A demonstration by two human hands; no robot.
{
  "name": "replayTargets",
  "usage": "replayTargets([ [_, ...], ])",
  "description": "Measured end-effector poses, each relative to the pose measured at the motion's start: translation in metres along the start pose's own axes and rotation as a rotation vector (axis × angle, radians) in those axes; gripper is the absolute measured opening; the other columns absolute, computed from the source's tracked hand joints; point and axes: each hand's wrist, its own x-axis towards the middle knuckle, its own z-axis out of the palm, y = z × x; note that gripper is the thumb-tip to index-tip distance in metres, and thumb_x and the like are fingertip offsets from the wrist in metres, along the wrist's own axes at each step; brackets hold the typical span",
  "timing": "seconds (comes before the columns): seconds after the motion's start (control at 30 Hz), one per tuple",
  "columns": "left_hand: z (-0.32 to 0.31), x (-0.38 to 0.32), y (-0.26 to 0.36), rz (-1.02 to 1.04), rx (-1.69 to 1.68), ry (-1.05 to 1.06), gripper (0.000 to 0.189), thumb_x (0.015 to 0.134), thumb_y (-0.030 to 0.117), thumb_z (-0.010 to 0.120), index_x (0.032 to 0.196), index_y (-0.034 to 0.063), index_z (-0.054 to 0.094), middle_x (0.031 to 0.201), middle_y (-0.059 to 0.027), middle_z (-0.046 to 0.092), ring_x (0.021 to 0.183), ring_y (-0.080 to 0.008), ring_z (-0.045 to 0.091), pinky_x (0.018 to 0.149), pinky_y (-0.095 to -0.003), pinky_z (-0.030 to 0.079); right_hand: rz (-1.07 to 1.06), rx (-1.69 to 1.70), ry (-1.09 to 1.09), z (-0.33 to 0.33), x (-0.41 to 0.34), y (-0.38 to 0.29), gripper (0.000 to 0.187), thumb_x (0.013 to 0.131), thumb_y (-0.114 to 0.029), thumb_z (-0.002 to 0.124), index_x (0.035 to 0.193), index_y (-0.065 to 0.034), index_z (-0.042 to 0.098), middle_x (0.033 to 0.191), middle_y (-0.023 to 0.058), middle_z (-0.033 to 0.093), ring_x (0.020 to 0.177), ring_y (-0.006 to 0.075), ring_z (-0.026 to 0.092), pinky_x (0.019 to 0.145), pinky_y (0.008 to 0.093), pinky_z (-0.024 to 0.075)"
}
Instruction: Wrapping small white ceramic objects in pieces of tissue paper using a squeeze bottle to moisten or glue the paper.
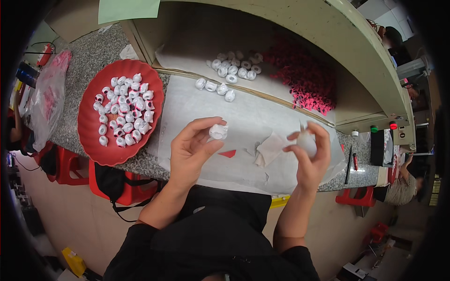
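Between the thumb and fingers of my left hand [197, 144] is a small white rounded piece [218, 131]. My right hand [311, 147], slightly blurred, holds a pale squeeze bottle [306, 143] with a thin pointed tip directed up. Both hands are above white paper [242, 179] on the bench. A small red triangular scrap [227, 153] and a crumpled whitish cloth or tissue [270, 149] lie between them. Beyond my left hand, a few similar white pieces [222, 89] stand on the paper.
At left, a red scalloped tray [84, 126] holds many white pieces with pink and black parts. Inside the cream metal booth [351, 59] are more white pieces [242, 72] and a heap of pink parts [313, 95]. A red pen [355, 161] lies at right. Other people sit farther off.
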Motion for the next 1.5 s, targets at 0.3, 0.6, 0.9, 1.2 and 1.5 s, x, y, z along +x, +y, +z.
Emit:
replayTargets([
  [0.3, 0.0, -0.001, 0.001, 0.002, 0.005, -0.019, 0.037, 0.07, -0.007, 0.056, 0.105, -0.0021, 0.047, 0.101, -0.0117, 0.052, 0.094, -0.0152, 0.049, 0.083, -0.026, 0.037, -0.365, -1.024, -0.168, 0.006, 0.135, 0.109, 0.029, 0.067, -0.016, 0.062, 0.088, 0.0019, 0.054, 0.079, 0.0183, 0.056, 0.078, 0.0291, 0.056, 0.064, 0.0343, 0.0443],
  [0.6, -0.004, 0.001, 0.0, -0.031, -0.031, -0.019, 0.037, 0.071, -0.008, 0.055, 0.106, -0.0025, 0.047, 0.102, -0.0109, 0.051, 0.1, -0.0158, 0.046, 0.087, -0.0271, 0.035, -0.227, -1.043, -0.317, 0.006, 0.1, 0.089, 0.024, 0.062, -0.006, 0.062, 0.085, -0.0004, 0.056, 0.086, 0.016, 0.054, 0.076, 0.0314, 0.054, 0.067, 0.0356, 0.0426],
  [0.9, -0.002, 0.0, -0.005, -0.039, -0.051, -0.014, 0.035, 0.073, -0.006, 0.053, 0.107, -0.0015, 0.047, 0.102, -0.0096, 0.051, 0.093, -0.0131, 0.049, 0.082, -0.0249, 0.039, -0.441, -0.829, -0.309, -0.012, 0.078, 0.094, 0.019, 0.063, 0.003, 0.061, 0.081, 0.0005, 0.056, 0.081, 0.0116, 0.053, 0.069, 0.0264, 0.054, 0.062, 0.0302, 0.043],
  [1.2, 0.007, -0.006, -0.015, -0.085, -0.072, -0.076, 0.034, 0.073, -0.007, 0.054, 0.106, -0.0019, 0.046, 0.101, -0.0124, 0.052, 0.091, -0.0166, 0.052, 0.079, -0.0285, 0.044, 0.065, -0.006, -0.212, 0.01, -0.008, 0.009, 0.008, 0.069, 0.008, 0.055, 0.074, 0.0043, 0.052, 0.071, 0.0127, 0.055, 0.058, 0.0148, 0.053, 0.053, 0.0226, 0.0434],
  [1.5, 0.018, -0.009, -0.007, 0.22, 0.457, -0.181, 0.028, 0.07, -0.009, 0.056, 0.097, -0.0024, 0.053, 0.101, -0.0146, 0.052, 0.092, -0.0207, 0.052, 0.078, -0.0291, 0.043, 0.295, 0.439, -0.232, 0.035, -0.033, 0.0, 0.01, 0.069, 0.008, 0.056, 0.077, 0.0037, 0.052, 0.074, 0.0106, 0.055, 0.061, 0.0123, 0.052, 0.055, 0.0225, 0.0439],
])
